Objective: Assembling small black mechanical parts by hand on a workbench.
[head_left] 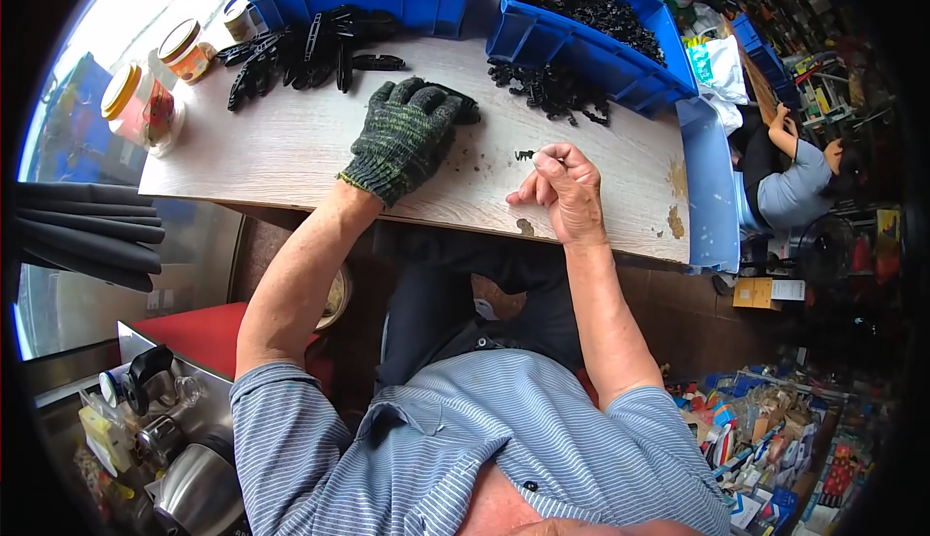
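Pale tabletop (281, 158) | left hand (404, 139) curled around black part (466, 108) | right hand (569, 190) pinching tiny piece (524, 155), apparently a clip

Two blue bins (366, 5) topped the frame, two heaps of black parts (550, 90) lay just below, three containers (145, 110) stood upper left, and two hands (573, 192), one glove (402, 137), showed mid-frame!

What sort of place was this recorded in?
Probably a small workshop or assembly corner: blue bins hold many black plastic-looking parts, more are heaped on a worn worktable, and mixed goods crowd the area at right.
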Motion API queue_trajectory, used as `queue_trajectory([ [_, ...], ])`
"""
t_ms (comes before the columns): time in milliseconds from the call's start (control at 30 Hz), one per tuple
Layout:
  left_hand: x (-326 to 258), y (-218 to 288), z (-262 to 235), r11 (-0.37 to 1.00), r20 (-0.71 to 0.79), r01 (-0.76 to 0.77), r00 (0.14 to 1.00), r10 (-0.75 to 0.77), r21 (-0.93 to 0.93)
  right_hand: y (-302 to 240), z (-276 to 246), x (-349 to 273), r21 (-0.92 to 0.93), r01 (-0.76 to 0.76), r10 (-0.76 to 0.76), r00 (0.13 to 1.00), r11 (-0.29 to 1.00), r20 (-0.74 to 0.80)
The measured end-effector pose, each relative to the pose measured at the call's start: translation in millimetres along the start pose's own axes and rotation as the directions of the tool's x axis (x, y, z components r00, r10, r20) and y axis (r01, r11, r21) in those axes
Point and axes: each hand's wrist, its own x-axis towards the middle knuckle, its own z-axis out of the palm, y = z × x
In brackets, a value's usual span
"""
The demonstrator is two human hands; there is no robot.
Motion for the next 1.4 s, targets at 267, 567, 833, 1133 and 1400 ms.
queue_trajectory([
  [267, -4.1, -17.7, 18.4, 0.985, -0.055, 0.152, 0.987, -0.148, 0.082, -2.9, 8.3, -1.4, 0.024, 0.018, -0.017, 1.000, 1.000, -0.023],
  [567, -2.9, -17.1, 9.8, 0.969, -0.149, 0.170, 0.978, -0.144, 0.180, 0.2, 7.2, -1.1, 0.039, 0.049, -0.048, 0.998, 0.998, -0.028],
  [833, -11.9, 10.0, 7.4, 0.992, -0.358, 0.118, 0.925, -0.123, -0.035, 3.8, 4.5, -3.8, 0.107, 0.074, -0.071, 0.997, 0.992, -0.036],
  [1133, -14.8, 75.6, 31.8, 0.423, 0.177, 0.345, 0.905, -0.386, -0.838, 0.2, 1.6, -5.4, 0.174, 0.033, -0.028, 0.999, 0.984, -0.031],
  [1400, -6.9, 81.7, 29.3, 0.431, 0.213, 0.360, 0.911, -0.354, -0.827, 0.7, -8.3, -1.8, 0.095, -0.034, 0.034, 0.999, 0.995, 0.000],
])
